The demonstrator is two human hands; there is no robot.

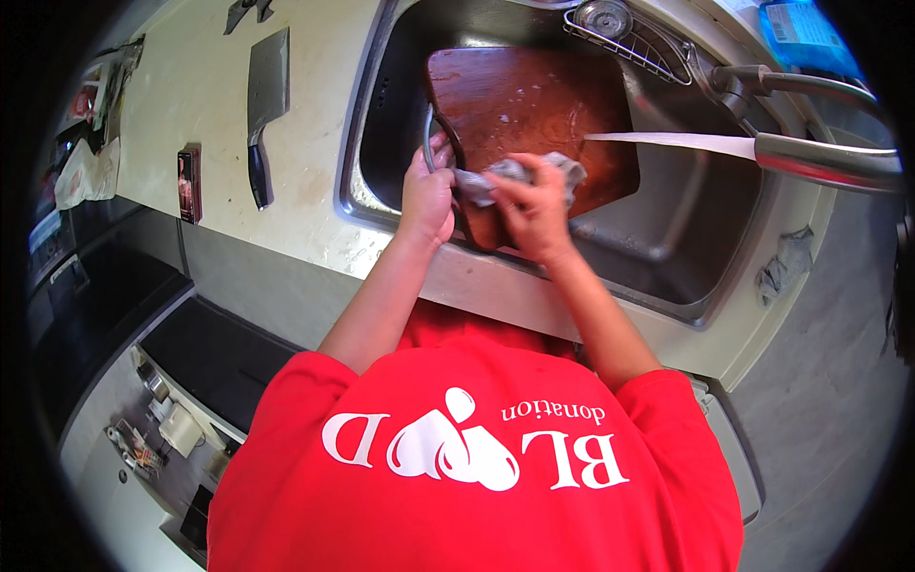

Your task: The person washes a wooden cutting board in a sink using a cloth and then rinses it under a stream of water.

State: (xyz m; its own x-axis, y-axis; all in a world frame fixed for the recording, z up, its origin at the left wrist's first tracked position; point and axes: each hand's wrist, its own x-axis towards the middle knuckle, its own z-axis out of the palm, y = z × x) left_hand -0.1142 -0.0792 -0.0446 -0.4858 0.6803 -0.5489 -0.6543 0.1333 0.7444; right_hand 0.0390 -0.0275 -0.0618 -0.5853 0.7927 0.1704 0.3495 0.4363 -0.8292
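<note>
A wet reddish-brown wooden cutting board (529,93) is tilted inside the stainless steel sink (679,243). My left hand (429,196) grips the curved metal handle (428,139) at the board's left edge. A crumpled grey cloth (570,175) is bunched in my right hand (532,207), pressed on the lower left part of the board. From the pull-out faucet head (822,161) at the right, a stream of water (672,140) runs onto the board's right side.
On the counter (307,179) to the left lie a cleaver (268,86) and a small dark box (189,184). A wire rack (643,53) holding a metal sink strainer (604,18) sits at the sink's back corner. Another grey cloth (785,264) lies right of the sink, a blue bottle (808,36) behind.
</note>
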